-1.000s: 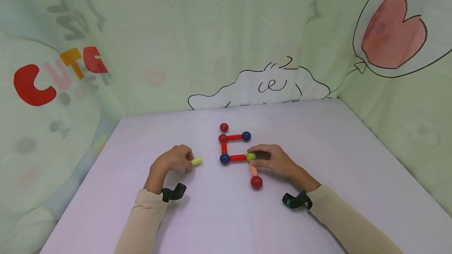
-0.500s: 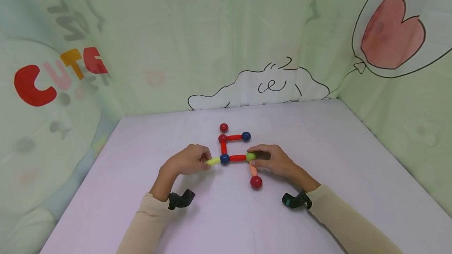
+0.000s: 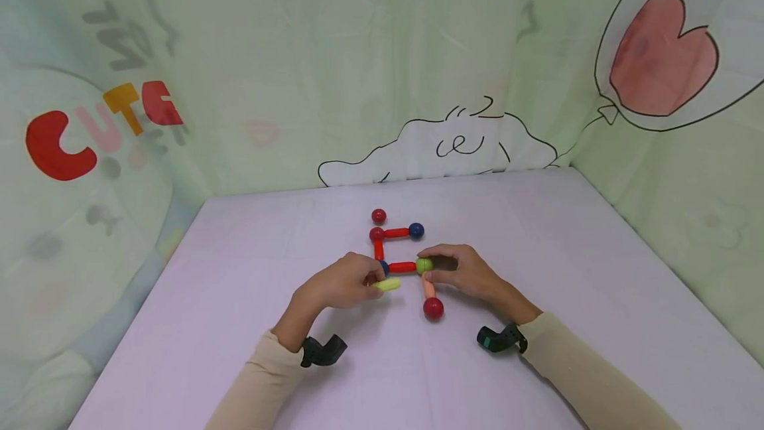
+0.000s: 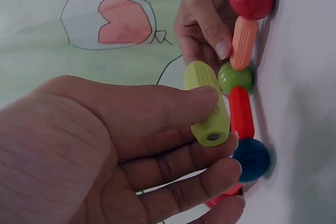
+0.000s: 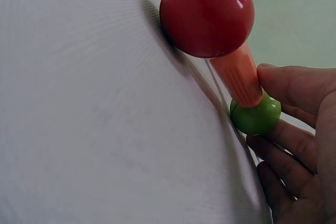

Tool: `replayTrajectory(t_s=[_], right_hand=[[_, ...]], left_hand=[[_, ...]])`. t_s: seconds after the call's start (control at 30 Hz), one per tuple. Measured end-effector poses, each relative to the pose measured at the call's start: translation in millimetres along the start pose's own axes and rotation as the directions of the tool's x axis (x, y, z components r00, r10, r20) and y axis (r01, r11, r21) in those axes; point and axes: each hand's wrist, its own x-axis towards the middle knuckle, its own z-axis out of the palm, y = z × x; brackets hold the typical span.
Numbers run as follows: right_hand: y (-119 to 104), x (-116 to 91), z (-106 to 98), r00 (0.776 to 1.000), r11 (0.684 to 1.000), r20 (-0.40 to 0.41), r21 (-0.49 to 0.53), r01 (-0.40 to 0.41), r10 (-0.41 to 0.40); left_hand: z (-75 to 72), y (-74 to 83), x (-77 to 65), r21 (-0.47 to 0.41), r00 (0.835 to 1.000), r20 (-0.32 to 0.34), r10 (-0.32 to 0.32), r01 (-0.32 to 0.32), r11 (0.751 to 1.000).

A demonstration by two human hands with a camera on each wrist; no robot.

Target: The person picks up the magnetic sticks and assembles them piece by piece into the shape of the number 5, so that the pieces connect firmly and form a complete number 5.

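My left hand (image 3: 348,280) pinches a yellow magnetic rod (image 4: 212,121) between thumb and fingers, above the table and close to the blue ball (image 4: 252,160). A metal tip shows at the rod's near end. My right hand (image 3: 468,273) holds the green ball (image 5: 257,115) between thumb and fingers, its thumb against the orange rod (image 5: 239,77). That rod runs from the green ball to a red ball (image 3: 433,309). A red rod (image 3: 402,267) links the green and blue balls. In the head view, my left fingers partly cover the blue ball.
From the blue ball, another red rod (image 3: 379,249) leads back to a red ball (image 3: 376,234). A further red rod (image 3: 396,233) joins it to a second blue ball (image 3: 416,231). One separate red ball (image 3: 379,215) lies behind, on the pale table (image 3: 507,217).
My left hand has moved right with the yellow rod, past the blue ball's left side to a spot in front of it. The right hand stays at the green ball.
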Motion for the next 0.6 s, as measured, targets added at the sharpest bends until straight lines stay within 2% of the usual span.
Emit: replayTrajectory(t_s=[0.6], right_hand=[[0,0,0,1.000,1.000,0.000,-0.003,0.012,-0.012]], left_hand=[[27.7,10.1,15.2,0.045,0.995,0.051,0.090,-0.092,0.995]])
